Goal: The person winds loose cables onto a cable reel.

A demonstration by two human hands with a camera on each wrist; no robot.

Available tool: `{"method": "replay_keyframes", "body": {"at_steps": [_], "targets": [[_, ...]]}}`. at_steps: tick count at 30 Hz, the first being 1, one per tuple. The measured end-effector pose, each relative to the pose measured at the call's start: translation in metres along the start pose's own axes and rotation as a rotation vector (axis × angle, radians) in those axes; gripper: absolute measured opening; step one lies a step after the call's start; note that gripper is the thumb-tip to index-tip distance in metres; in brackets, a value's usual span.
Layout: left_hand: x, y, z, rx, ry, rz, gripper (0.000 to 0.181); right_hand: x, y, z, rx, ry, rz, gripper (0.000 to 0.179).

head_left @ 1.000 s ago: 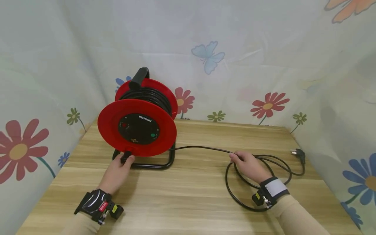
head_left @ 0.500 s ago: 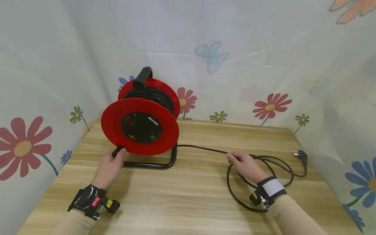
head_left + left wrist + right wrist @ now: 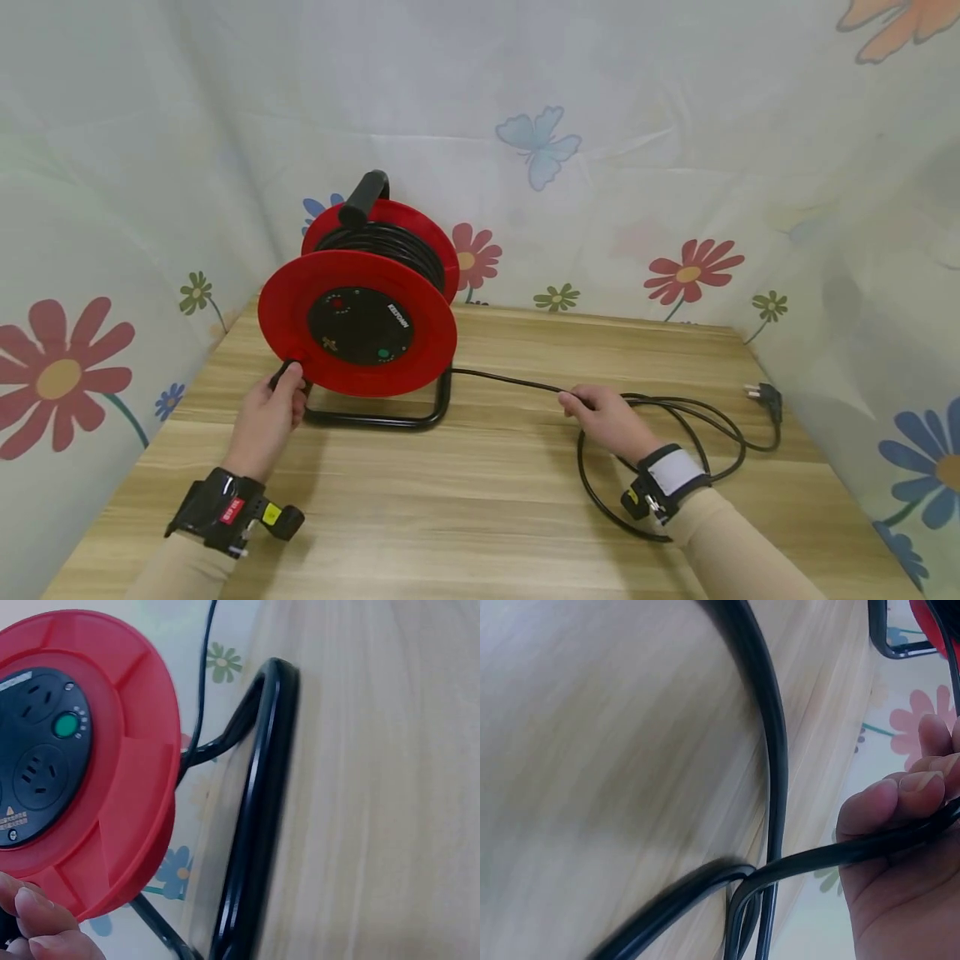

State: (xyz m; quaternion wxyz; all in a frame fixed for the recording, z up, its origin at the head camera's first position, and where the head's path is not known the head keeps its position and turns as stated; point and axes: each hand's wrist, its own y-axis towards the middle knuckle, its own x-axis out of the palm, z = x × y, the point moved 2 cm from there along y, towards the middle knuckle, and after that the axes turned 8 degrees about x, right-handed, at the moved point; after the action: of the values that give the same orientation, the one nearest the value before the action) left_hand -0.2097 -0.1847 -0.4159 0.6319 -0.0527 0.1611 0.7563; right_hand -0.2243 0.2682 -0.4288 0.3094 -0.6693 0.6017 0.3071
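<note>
A red cable reel (image 3: 360,379) with a black socket plate (image 3: 360,325) stands at the left of the table, black cable wound between its discs. At its lower left edge my left hand (image 3: 262,417) grips the small black crank knob (image 3: 281,375); in the left wrist view the fingers (image 3: 45,915) curl there, the knob mostly out of frame. Farther right, my right hand (image 3: 611,421) holds the black cable (image 3: 510,380) that runs out from the reel. The right wrist view shows the cable (image 3: 817,859) passing under the curled fingers (image 3: 870,806).
Loose cable loops (image 3: 588,487) lie on the wooden table (image 3: 450,517) around and behind my right hand. The cable ends in a black plug (image 3: 768,400) near the right edge. A black tube frame (image 3: 390,423) carries the reel. Flower-printed sheeting (image 3: 420,100) surrounds the table.
The reel has turned clockwise, its socket plate with it, and my left hand has moved left and up with the knob. My right hand has shifted slightly left toward the reel, holding the cable.
</note>
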Motion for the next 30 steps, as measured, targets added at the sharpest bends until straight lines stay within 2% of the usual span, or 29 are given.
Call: {"method": "replay_keyframes", "body": {"at_steps": [4, 7, 14, 18, 22, 30], "targets": [[-0.002, 0.002, 0.007, -0.003, -0.093, 0.028, 0.041, 0.007, 0.004, -0.004, -0.008, -0.022, 0.006, 0.040], [-0.004, 0.003, 0.012, 0.000, -0.129, 0.032, 0.040, 0.013, 0.006, -0.007, -0.014, -0.035, -0.001, 0.041], [-0.015, 0.007, 0.022, 0.044, -0.196, -0.019, 0.043, 0.023, 0.010, -0.016, -0.025, -0.035, -0.030, 0.039], [-0.019, 0.007, 0.029, 0.076, -0.168, -0.035, 0.045, 0.028, 0.013, -0.021, -0.031, -0.051, -0.043, 0.037], [-0.021, 0.008, 0.036, 0.090, -0.098, -0.014, 0.047, 0.033, 0.016, -0.028, -0.056, -0.053, -0.048, 0.037], [-0.024, 0.012, 0.055, 0.174, 0.031, 0.002, 0.048, 0.046, 0.024, -0.042, -0.056, -0.062, -0.089, 0.042]]}}
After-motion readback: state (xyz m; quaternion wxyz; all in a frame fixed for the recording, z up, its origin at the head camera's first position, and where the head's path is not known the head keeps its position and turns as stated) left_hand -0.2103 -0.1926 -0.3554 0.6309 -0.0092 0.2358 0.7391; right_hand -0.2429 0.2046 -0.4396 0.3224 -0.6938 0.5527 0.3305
